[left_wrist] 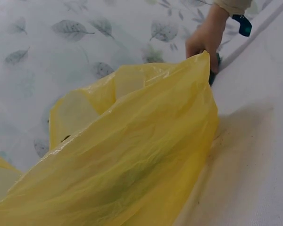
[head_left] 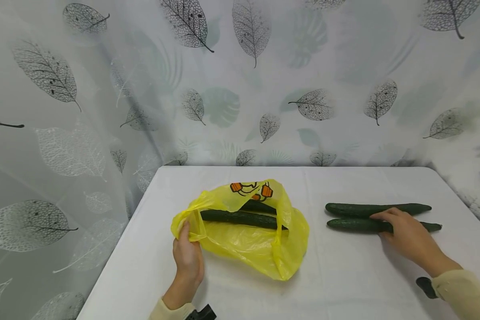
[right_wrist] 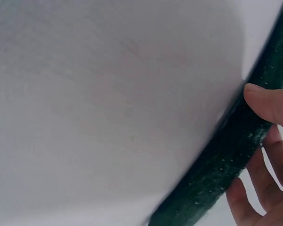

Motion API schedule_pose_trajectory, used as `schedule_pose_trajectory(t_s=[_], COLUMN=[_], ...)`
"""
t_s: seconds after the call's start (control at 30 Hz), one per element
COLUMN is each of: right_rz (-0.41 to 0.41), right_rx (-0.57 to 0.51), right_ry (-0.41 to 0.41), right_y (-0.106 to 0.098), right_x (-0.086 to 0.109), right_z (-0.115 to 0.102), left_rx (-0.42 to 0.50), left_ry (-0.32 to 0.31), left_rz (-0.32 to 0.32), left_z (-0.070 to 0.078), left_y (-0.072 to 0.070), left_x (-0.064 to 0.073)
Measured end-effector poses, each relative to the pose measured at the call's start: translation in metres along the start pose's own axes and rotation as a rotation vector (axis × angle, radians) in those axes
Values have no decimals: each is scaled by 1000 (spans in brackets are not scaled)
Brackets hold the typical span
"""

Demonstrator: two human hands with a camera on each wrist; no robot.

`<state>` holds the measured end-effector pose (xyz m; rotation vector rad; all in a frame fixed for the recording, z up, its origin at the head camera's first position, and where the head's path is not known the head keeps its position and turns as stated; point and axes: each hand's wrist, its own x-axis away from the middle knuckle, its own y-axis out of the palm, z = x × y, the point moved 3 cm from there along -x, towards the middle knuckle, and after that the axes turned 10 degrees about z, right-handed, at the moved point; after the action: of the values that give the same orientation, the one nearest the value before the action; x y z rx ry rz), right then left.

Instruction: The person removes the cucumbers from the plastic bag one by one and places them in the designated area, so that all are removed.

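A yellow plastic bag (head_left: pixel 240 249) lies with its mouth toward me, and cucumbers (head_left: pixel 240 218) show inside it. My left hand (head_left: pixel 189 258) pinches the bag's left rim, thumb on the near side and the other fingers behind the plastic. On the right, two cucumbers lie side by side. My right hand (head_left: pixel 410 235) grips the nearer cucumber (head_left: pixel 356 225) around its middle; in the right wrist view the thumb and fingers sit on opposite sides of that cucumber (right_wrist: pixel 198 183). The farther cucumber (head_left: pixel 356 209) lies just behind it.
A white cloth covers the table (head_left: pixel 320 284). Behind it and along the left hangs a pale curtain (head_left: pixel 224 111) printed with leaves. The bag stands between my left hand and the two cucumbers on the right.
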<state>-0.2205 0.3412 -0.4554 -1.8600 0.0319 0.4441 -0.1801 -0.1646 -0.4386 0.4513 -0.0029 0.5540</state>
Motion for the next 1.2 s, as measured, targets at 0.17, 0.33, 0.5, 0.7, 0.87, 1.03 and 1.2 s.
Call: schedule_pose_trajectory(t_s=[0.17,0.33,0.5,0.7,0.87,1.03,1.2], right_rz=[-30,-21,2,58,181,243,191], right_rx=[-48,-111,-123,-169,-223,-260,-241], right_ry=[54,75,55,-10,-158,-294,-368], right_y=[-9,-23,-31,-34,-35,-32,-19], right_x=[-4,-15,-29,-47,-60,-70,-74], right_z=[-4,-30,-69,-123,-171,-218,-254], left_rx=[5,-2,-10,4,8,-12,-21], left_ry=[-3,0,-11,-17,-14,-7,-14], left_rz=[0,-16,-12,5,-2,-25,-19], left_z=[-1,0,1,0,0,1,1], left_y=[0,1,0,0,-1,0,-1], left_x=[0,-1,0,0,0,0,0])
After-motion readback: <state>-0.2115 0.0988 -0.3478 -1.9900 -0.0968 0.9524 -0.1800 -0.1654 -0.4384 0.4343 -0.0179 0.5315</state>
